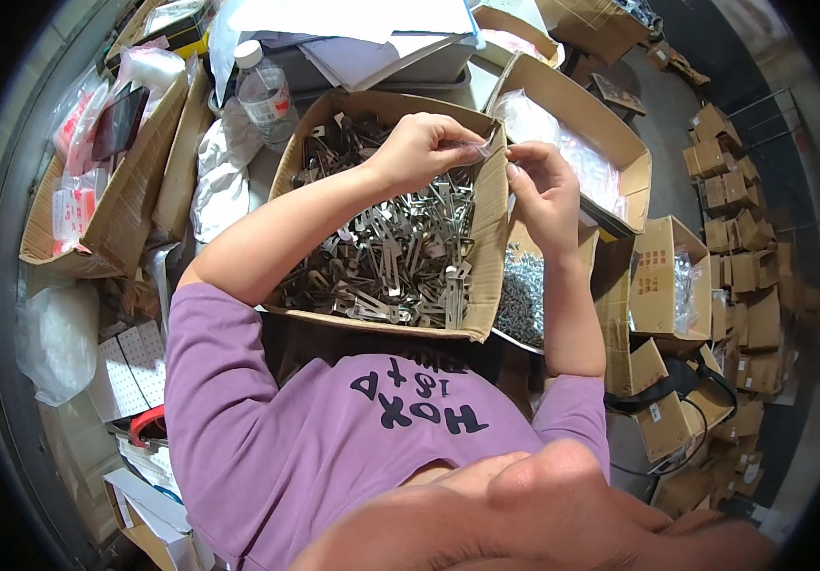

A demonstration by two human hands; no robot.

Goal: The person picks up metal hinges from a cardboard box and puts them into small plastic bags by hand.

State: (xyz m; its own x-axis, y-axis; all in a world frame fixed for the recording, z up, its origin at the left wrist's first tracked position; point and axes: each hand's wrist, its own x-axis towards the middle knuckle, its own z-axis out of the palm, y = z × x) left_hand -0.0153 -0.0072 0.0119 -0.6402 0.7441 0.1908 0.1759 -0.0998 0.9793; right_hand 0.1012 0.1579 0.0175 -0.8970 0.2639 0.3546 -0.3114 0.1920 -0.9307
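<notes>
My left hand (426, 150) reaches over a cardboard box (497, 209) and pinches a small clear plastic bag (474, 150) between thumb and fingers. Just right of the bag, at the box's far right corner, my right hand (547, 190) has thumb and forefinger pressed together; what sits between them is too small to make out. Below both hands the box holds a heap of flat metal pieces with slots (391, 247), tangled together. Beside my right forearm lies a pile of small silvery screws (522, 295), partly covered by the arm.
A box of clear bags (633, 176) stands at the far right. At the far left are a plastic bottle (263, 95) and a box with a dark phone (120, 124) on bagged goods. Papers (372, 57) lie at the back; small cartons (748, 247) line the right.
</notes>
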